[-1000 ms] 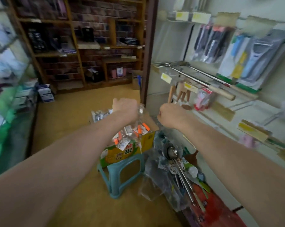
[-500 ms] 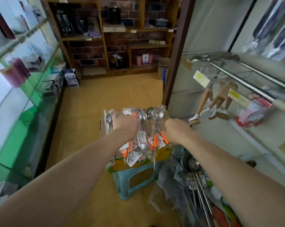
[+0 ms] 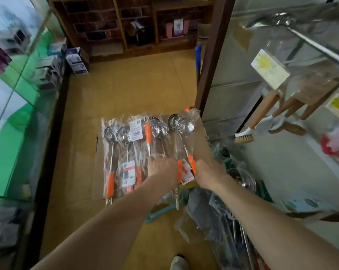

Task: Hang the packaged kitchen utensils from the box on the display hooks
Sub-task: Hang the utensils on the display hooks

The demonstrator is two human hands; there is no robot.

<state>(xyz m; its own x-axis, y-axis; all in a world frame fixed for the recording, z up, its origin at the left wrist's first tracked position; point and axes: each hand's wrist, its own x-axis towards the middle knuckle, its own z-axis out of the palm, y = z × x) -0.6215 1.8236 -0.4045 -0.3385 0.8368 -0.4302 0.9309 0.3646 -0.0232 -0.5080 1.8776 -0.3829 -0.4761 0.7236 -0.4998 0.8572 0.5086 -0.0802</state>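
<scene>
Several packaged ladles with steel bowls and orange handles lie fanned out in clear bags across the top of the cardboard box. My left hand is curled down onto the middle packages and grips them near the handles. Just to its right, my right hand holds the rightmost packaged ladle by its orange handle. The fingertips of both hands are hidden. The display hooks stick out from the white wall panel on the right, one with a yellow price tag.
Wooden-handled brushes hang from a lower hook. A teal stool carries the box. Bagged metal utensils lie heaped on the floor to the right. A glass counter runs along the left, with brown shelves behind.
Both hands came down from hook height to the box, bringing the bundle of packaged ladles, which now lies spread over the box top. The view tilted downward.
</scene>
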